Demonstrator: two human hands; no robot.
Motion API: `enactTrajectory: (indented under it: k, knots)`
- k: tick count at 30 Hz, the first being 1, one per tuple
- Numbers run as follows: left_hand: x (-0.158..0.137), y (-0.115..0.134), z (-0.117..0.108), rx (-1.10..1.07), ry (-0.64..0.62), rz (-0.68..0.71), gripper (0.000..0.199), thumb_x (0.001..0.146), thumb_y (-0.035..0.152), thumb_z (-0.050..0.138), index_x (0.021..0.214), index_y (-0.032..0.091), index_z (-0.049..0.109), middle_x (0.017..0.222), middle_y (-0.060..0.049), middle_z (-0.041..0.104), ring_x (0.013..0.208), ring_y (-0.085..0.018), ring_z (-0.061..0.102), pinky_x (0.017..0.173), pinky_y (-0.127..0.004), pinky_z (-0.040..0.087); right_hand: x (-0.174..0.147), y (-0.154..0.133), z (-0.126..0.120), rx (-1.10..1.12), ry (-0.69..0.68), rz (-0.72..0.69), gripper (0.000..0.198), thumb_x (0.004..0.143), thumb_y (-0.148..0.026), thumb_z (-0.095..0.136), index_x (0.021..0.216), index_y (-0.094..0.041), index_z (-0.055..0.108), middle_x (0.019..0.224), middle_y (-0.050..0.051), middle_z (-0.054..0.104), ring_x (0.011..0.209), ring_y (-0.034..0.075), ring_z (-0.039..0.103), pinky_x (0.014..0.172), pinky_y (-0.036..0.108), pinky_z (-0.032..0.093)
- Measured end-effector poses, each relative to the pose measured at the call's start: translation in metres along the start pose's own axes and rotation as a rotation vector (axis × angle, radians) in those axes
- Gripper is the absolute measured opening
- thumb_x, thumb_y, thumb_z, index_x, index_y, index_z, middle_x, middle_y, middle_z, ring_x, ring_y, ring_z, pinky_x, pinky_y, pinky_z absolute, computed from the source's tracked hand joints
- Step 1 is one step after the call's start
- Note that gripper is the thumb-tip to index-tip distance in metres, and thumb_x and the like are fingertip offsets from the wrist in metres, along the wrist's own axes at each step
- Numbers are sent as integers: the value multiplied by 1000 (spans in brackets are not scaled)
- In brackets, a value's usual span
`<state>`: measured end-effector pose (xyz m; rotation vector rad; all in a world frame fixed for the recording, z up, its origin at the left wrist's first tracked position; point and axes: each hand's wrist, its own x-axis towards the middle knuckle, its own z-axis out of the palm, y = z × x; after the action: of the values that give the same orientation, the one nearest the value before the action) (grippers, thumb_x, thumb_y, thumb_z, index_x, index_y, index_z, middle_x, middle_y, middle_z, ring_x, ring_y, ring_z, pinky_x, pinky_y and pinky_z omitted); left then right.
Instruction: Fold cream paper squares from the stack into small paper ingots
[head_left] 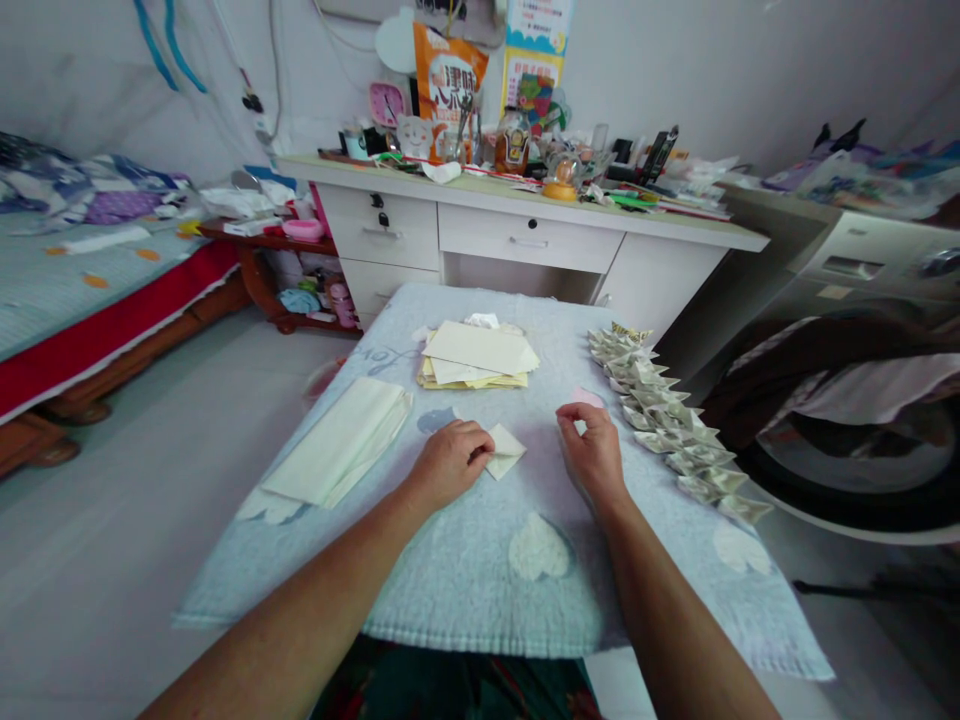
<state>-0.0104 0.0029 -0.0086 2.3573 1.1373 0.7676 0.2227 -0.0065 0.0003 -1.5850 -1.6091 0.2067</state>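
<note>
A small piece of cream paper, folded to a pointed shape, lies on the cloth-covered table in front of me. My left hand pinches its left corner between thumb and fingers. To the right, apart from the paper, my right hand hovers at the cloth with thumb and index finger curled together; nothing shows in them. A stack of cream and yellow paper sheets lies beyond my hands. On the left rests a folded pale sheet bundle. Folded pointed paper pieces stand in a long row along the right side.
The table wears a light blue cloth with heart patterns. Behind it stands a white desk crowded with jars and packets. A washing machine with its door open is at the right, a bed at the left.
</note>
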Motion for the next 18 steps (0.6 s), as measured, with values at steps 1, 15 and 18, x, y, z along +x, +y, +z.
enactTrajectory:
  k: [1, 15, 18]
  knots:
    - [-1, 0, 0, 14, -1, 11, 11, 80, 12, 56, 76, 19, 64, 77, -3, 63, 79, -19, 56, 74, -30, 40, 0, 2, 1, -45, 12, 26, 15, 82, -23, 52, 86, -20, 66, 80, 7, 65, 83, 24, 55, 88, 44, 36]
    - [-2, 8, 0, 89, -17, 108, 11, 81, 12, 58, 82, 19, 67, 78, -2, 65, 78, -16, 57, 73, -28, 41, -18, -28, 12, -15, -494, -270, 30, 73, -13, 63, 101, -25, 64, 120, 5, 53, 116, 23, 41, 100, 41, 28]
    - [-3, 9, -2, 72, -25, 97, 11, 82, 13, 58, 83, 19, 66, 77, -1, 64, 77, -15, 57, 72, -27, 41, -19, -31, 18, -53, -483, -235, 11, 79, -18, 65, 88, -24, 68, 104, 4, 57, 104, 21, 44, 92, 38, 31]
